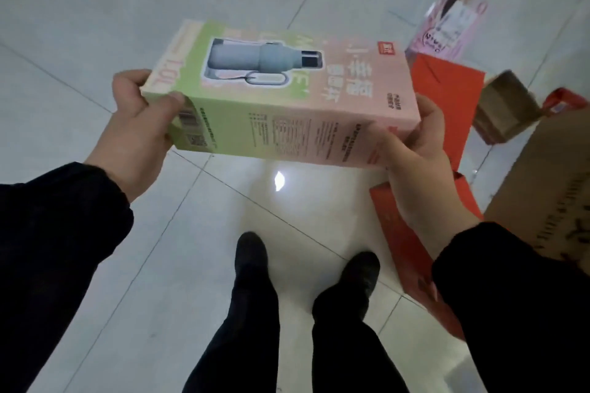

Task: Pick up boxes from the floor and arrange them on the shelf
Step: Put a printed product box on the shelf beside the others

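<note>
The floor (pixel 95 25) is pale, glossy tile with thin dark grout lines, and two ceiling lights glare off it. To the right, more boxes lie on it: a pink box (pixel 453 28) farthest off, a red box (pixel 447 98) just in front of it, another red box (pixel 412 249) nearer the feet, a small brown carton (pixel 507 105), and the corner of a large cardboard box (pixel 542 188) at the edge of view. Both dark shoes (pixel 250 252) stand on the tiles below. A long green-and-pink box (pixel 281 98) printed with a bottle is held sideways in the air above the floor, well clear of it. The left hand (pixel 140 127) grips its green end, thumb on the near face and fingers wrapped behind. The right hand (pixel 418 149) clamps the pink end, thumb along the near face and fingers curled around the end. Both arms, in black sleeves (pixel 54 249), reach forward.
</note>
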Available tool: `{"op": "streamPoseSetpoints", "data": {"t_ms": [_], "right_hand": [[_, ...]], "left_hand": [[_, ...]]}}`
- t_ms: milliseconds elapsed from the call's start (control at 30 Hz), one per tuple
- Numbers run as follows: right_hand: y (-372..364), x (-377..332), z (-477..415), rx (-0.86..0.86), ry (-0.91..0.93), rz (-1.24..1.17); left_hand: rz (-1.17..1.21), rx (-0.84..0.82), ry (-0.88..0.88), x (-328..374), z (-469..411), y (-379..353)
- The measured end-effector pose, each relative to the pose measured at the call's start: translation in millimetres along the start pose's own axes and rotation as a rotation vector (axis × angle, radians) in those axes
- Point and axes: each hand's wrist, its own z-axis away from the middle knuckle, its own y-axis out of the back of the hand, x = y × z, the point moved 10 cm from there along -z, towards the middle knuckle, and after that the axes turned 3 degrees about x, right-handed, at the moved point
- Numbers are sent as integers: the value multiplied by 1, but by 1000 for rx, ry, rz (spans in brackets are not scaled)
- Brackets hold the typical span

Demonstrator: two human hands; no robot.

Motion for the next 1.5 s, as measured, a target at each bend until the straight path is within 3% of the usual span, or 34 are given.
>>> {"op": "streamPoseSetpoints", "data": {"t_ms": [167,367,467,600,700,833,1000,1100,1267,1500], "right_hand": [[-30,-213,85,-196,217,139],[-101,-429,244,-480,567,163],[-151,-503,357,-650,717,149],[-219,-547,519,-935,865,99],[-260,-548,645,-1141,933,48],[-289,-509,821,-1461,972,5],[-270,-424,1028,-1895,982,-20],[-232,-372,1128,-2132,975,-19],[-172,-298,1252,-2443,936,60],[-129,-236,1367,-2751,900,38]], "left_hand": [[52,145,-30,138,111,137],[253,536,-201,258,314,316],[286,772,-300,287,447,404],[323,1097,-389,292,632,488],[282,1340,-368,272,773,521],[230,1642,-188,219,954,517],[138,2091,92,170,1155,445],[106,2276,234,159,1248,385],[146,2503,396,148,1353,302],[136,2723,624,152,1404,251]]}}
